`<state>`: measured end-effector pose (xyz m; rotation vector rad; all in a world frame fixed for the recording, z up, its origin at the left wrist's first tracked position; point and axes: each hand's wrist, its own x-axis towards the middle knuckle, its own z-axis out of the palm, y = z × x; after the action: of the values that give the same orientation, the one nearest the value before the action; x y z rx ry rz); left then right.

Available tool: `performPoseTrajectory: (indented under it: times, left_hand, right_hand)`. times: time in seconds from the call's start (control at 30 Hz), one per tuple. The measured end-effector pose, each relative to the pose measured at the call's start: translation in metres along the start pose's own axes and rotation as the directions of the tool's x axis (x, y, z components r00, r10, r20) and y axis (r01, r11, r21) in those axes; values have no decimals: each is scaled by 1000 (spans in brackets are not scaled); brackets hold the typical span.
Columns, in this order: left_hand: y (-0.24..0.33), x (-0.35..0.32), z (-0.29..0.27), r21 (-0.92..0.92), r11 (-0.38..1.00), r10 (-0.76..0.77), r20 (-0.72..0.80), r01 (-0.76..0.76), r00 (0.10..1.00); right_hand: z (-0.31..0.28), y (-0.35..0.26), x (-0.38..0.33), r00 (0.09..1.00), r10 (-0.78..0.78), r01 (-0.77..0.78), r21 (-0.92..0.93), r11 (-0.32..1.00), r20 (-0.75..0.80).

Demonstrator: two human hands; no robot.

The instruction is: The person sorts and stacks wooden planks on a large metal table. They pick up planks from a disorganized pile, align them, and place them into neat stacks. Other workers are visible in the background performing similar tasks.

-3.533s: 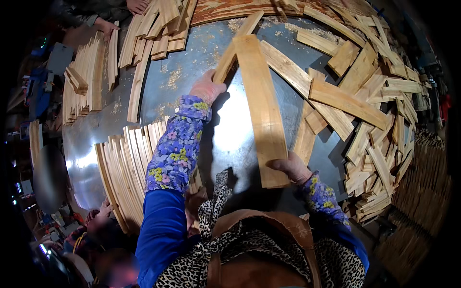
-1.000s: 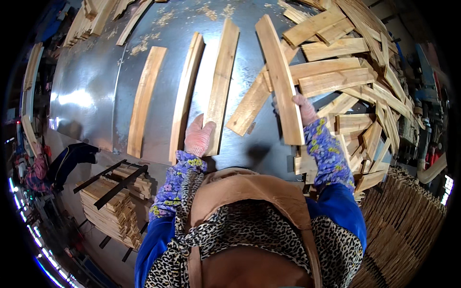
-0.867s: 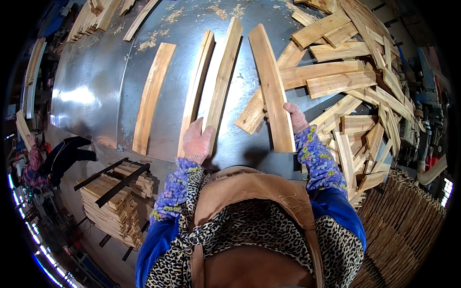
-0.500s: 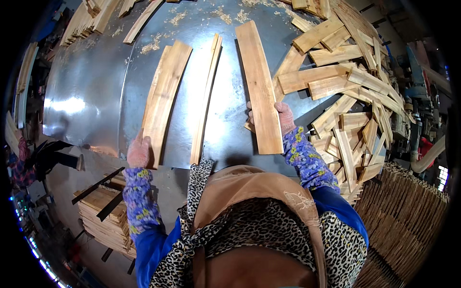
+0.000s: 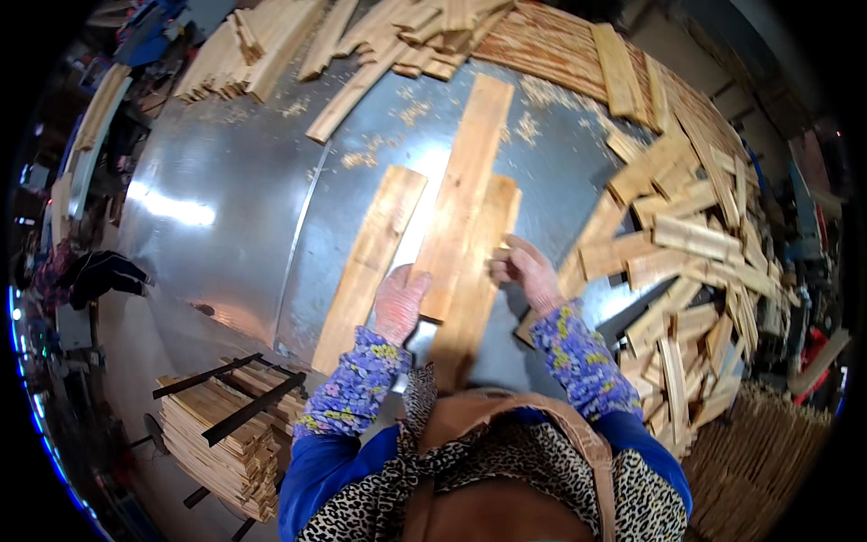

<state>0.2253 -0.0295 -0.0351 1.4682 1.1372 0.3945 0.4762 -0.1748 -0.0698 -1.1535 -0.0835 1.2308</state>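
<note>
Wooden planks lie under both hands: left hand flat and spread, right hand fingers curled on one edge.

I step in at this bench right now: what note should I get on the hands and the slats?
Left hand: open, flat between the left slat and the long slat.
Right hand: fingers on the right edge of the lower slat.
Done: three slats lie lengthwise on the metal table, the long one overlapping the lower one.
Left: loose slat pile at right; stacked bundle lower left.
</note>
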Motion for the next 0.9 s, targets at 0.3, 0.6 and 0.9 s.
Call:
performPoseTrajectory:
  times: [0.3, 0.6, 0.9]
  left_hand:
    - [76, 331, -259, 842, 379, 642, 59, -384, 764]
    - [112, 356, -86, 457, 765, 525, -33, -454, 851]
    - [-2, 30, 71, 406, 576, 421, 597, -709, 683]
  right_hand:
    - [-129, 10, 17, 788, -545, 134, -785, 605, -286]
    - [-104, -59, 30, 701, -561, -575, -814, -80, -440]
    - [-176, -20, -140, 697, -361, -689, -719, -97, -619]
